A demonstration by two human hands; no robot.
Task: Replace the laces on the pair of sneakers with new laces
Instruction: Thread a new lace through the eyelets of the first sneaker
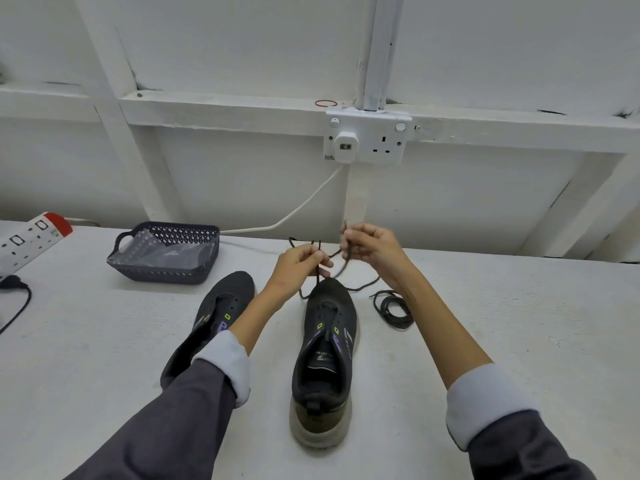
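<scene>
The lace (363, 285) is a thin, limp, dark cord, nearly weightless and likely to flop and tangle, so take it close to its stiffer tips rather than mid-length. Your left hand (301, 263) and right hand (372, 247) each pinch a strand of it, raised just above the toe of the dark sneaker (329, 341) on the bench (519, 323), with slack trailing past the toe. A second dark lace lies coiled (394, 311) just right of that sneaker, and the other sneaker (221, 306), no lace visible in it, lies under your left forearm.
</scene>
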